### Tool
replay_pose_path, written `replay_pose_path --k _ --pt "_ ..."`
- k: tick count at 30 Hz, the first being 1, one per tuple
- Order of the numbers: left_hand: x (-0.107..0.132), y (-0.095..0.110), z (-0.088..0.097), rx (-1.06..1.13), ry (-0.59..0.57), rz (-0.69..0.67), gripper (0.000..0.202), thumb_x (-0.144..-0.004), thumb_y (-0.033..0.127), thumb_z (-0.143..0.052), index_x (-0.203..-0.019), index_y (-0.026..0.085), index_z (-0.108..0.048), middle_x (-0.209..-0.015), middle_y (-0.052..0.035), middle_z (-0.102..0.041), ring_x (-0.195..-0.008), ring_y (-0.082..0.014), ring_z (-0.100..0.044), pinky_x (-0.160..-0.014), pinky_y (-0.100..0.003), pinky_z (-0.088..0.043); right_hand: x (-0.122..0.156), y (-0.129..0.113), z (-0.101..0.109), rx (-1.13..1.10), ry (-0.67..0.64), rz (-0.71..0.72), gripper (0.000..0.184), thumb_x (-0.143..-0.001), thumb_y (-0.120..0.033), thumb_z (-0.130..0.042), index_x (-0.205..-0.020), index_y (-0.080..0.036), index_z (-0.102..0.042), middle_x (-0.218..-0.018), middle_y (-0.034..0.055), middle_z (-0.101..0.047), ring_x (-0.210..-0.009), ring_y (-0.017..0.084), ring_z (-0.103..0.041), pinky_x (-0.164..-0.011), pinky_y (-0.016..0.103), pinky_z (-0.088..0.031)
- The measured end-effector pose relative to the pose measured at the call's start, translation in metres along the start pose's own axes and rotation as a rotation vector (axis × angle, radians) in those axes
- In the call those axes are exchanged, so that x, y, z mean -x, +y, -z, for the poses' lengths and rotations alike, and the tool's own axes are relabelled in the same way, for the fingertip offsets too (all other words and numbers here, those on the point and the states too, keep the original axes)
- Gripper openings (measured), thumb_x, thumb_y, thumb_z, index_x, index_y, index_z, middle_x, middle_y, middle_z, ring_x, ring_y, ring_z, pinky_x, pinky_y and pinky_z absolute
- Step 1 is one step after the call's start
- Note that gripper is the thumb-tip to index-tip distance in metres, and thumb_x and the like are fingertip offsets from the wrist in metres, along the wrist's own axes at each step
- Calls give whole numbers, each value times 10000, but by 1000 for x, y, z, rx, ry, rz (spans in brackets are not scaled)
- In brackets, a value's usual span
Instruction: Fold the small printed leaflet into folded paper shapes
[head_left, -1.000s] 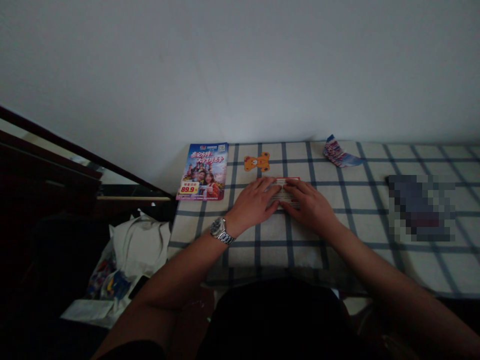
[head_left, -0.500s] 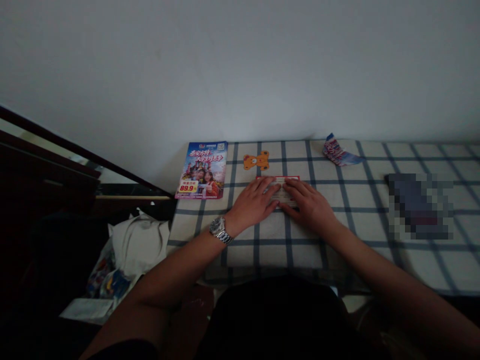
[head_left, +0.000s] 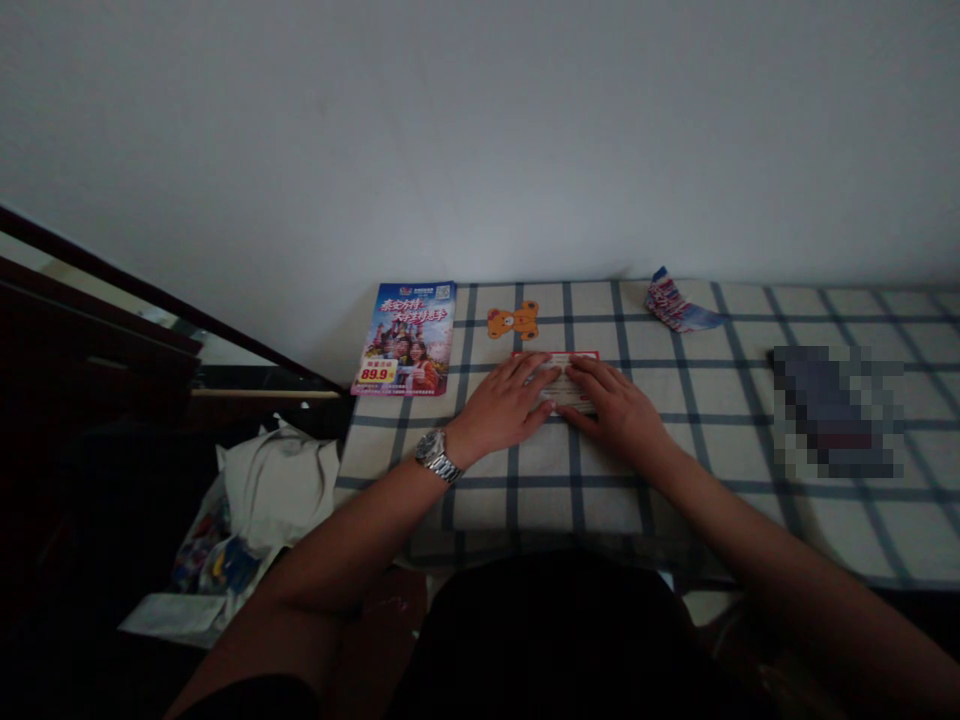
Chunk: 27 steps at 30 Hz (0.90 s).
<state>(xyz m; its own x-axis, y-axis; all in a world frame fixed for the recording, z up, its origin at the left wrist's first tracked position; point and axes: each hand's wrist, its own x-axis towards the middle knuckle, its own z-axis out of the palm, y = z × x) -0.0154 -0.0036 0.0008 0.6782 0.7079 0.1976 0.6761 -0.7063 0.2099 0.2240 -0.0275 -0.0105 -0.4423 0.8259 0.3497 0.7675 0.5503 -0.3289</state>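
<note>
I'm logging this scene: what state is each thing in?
Left hand, palm down
Right hand, palm down
Printed sheet, partly covered by both hands
Flyer, picture side up
Bear figure, face up
Patterned paper, bent and creased
Watch, fastened around left wrist
Checked cloth, spread out
White bundle, rumpled
Dark object, pixelated; state unclear

- Flyer (head_left: 401,345): big white title characters, top line 泰安方特, the line beneath probably 大学生特惠季.
- Price label (head_left: 376,371) at the flyer's lower left: "89.9" in large red numerals, 元 after it, 限量活动 in small characters above.
- QR code (head_left: 442,292) in the flyer's upper right corner; a small logo (head_left: 406,290) with fine lettering, illegible, to its left.
- Sheet (head_left: 561,393) under both hands: rows of small print, unreadable.
- Crumpled paper (head_left: 679,308): pale lettering, unreadable.
</note>
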Motion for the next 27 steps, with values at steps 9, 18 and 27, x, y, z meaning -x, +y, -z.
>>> replay_pose_path --k 9,18,27 --pt "2 -10 2 33 -52 -51 577 -1116 488 -468 -1620 220 -383 -1712 -108 -364 -1597 -259 -346 -1365 -442 -236 1 5 -4 16 7 8 527 -1012 -420 -667 -1457 -146 -598 -1504 191 -626 -1393 375 -598 -1184 573 -509" --pt "13 -20 12 -22 -106 -91 628 -1126 369 -447 -1708 327 -215 -1812 -53 -110 -1681 -278 -118 -1374 -568 -98 0 4 -4 2 25 5 496 -1004 -396 -675 -1439 -171 -600 -1496 185 -630 -1378 374 -605 -1165 583 -518" --pt "30 -29 17 -23 -87 -41 640 -1120 361 -469 -1710 325 -224 -1807 -68 -130 -1682 -302 -100 -1368 -597 -119 3 7 -7 -14 25 -1 521 -1002 -418 -678 -1460 -187 -589 -1519 179 -614 -1386 376 -598 -1158 602 -516"
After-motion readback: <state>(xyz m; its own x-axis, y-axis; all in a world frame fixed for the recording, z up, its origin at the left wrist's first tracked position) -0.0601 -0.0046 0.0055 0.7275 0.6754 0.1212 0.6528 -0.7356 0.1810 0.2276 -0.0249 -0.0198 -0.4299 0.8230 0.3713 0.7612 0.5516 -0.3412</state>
